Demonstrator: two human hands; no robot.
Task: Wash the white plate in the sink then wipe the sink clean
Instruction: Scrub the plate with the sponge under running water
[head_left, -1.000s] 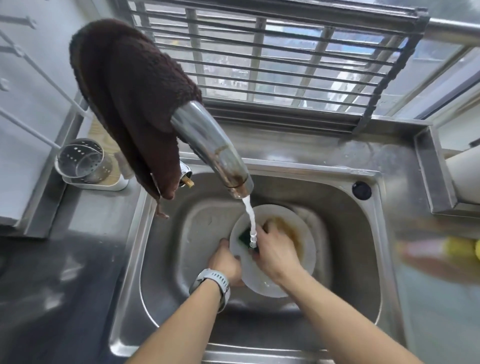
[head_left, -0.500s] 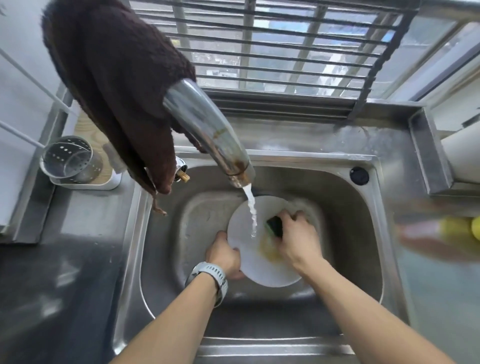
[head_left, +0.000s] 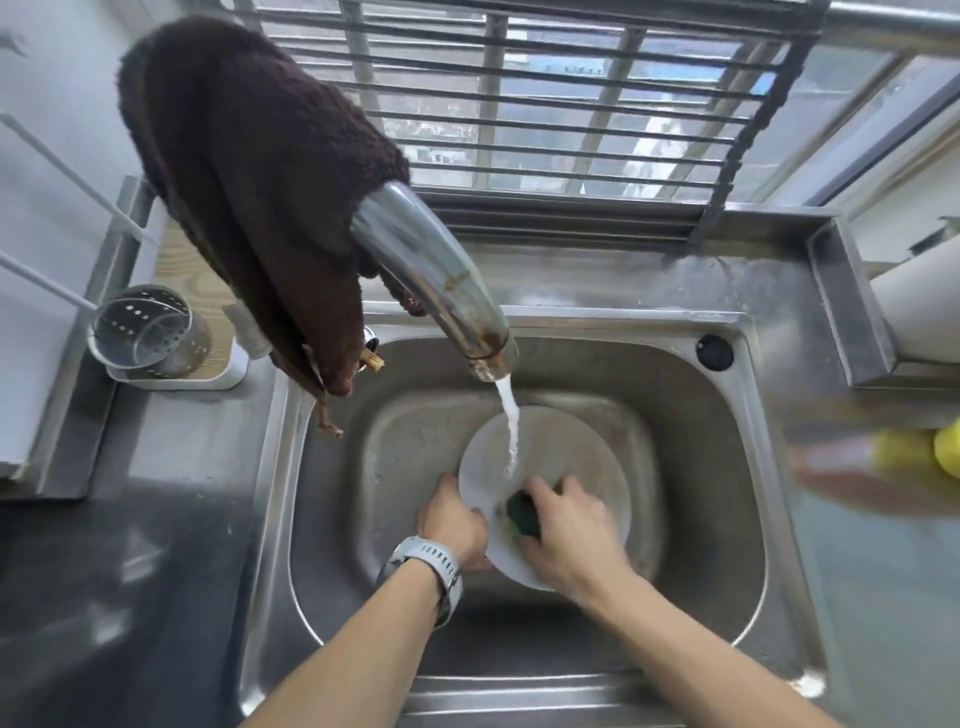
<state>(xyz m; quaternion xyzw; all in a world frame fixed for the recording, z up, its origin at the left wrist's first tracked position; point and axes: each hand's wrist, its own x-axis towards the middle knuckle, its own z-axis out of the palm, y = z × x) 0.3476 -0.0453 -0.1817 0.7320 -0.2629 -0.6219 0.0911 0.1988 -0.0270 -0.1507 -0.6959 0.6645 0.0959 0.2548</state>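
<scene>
A home kitchen, shown by the stainless steel sink (head_left: 727, 467) set in a steel counter, a running faucet (head_left: 431, 280) draped with a brown cloth (head_left: 249, 182), a perforated utensil holder (head_left: 148, 332) and a barred window (head_left: 545, 93) behind

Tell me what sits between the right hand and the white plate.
In the head view, a dark green sponge sits under the right hand, pressed against the white plate.

- The right hand (head_left: 566, 535) covers most of the green sponge (head_left: 522, 514) and the near part of the white plate (head_left: 582, 457).
- The yellow and red things (head_left: 883, 462) at the right edge are too blurry to tell.
- The brown towel (head_left: 249, 182) hides the top of the tap (head_left: 436, 280).
- Both arms are cut off at the bottom edge.
</scene>
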